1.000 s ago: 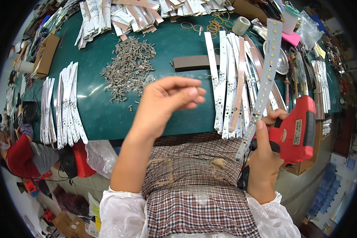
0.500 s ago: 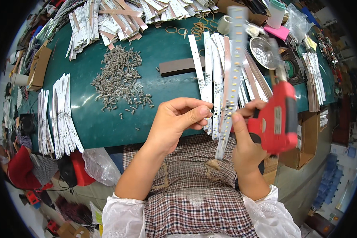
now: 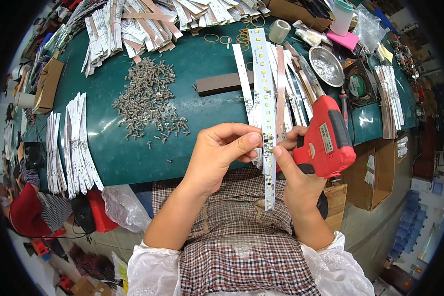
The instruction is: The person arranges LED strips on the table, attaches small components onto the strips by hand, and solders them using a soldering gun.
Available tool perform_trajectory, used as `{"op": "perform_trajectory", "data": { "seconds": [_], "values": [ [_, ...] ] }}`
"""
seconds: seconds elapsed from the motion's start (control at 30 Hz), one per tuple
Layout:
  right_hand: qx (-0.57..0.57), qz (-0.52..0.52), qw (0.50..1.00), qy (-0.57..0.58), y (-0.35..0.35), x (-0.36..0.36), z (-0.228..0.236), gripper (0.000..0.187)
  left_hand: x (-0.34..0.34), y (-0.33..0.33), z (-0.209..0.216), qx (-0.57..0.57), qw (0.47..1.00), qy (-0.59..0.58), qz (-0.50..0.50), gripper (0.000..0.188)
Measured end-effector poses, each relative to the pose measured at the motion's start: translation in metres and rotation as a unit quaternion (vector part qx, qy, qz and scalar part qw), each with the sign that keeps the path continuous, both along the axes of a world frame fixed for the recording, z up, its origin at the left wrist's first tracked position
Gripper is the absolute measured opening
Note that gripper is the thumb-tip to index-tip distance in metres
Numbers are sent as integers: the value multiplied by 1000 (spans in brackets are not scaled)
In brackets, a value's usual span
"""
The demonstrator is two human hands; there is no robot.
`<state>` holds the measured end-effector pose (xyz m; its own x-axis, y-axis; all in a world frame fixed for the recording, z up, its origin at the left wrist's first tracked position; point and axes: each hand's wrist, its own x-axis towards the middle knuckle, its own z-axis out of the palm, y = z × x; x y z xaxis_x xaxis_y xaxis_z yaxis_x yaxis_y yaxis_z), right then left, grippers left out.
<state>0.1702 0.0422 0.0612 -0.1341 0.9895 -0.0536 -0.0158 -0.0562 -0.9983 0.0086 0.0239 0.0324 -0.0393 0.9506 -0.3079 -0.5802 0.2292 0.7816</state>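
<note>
A long white LED strip board [image 3: 267,106] with rows of yellow chips stands upright before me. My right hand [image 3: 301,185] pinches its lower part between thumb and finger. The same hand holds a red and black soldering gun [image 3: 325,140], whose metal barrel points away toward the bench. My left hand [image 3: 214,155] is closed in a pinch, its fingertips at the board's left edge. Whatever small thing lies between those fingertips is hidden. Behind the held board, more strip boards [image 3: 242,74] lie fanned out, partly covered by it.
A heap of small metal connectors [image 3: 145,96] lies left of centre on the green bench [image 3: 192,158]. Nearby are a dark bar [image 3: 219,84], a metal bowl [image 3: 326,66], a tape roll [image 3: 279,30] and rubber bands [image 3: 244,37]. Bundled boards [image 3: 79,143] lie at left.
The LED strip board has swung left and settled upright against my left fingertips. My right hand and the soldering gun have shifted left, the gun tilting. My left hand has hardly moved.
</note>
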Motion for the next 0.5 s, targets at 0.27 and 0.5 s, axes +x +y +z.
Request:
{"op": "perform_trajectory", "data": {
  "seconds": [0.27,0.5],
  "values": [
    [12,16,1000,-18,-2,2,-2,36,0,-1,-1,14,999,44,-4,21],
    [24,26,999,-12,-3,2,-4,36,1,-1,-2,16,996,85,2,20]
  ]
}}
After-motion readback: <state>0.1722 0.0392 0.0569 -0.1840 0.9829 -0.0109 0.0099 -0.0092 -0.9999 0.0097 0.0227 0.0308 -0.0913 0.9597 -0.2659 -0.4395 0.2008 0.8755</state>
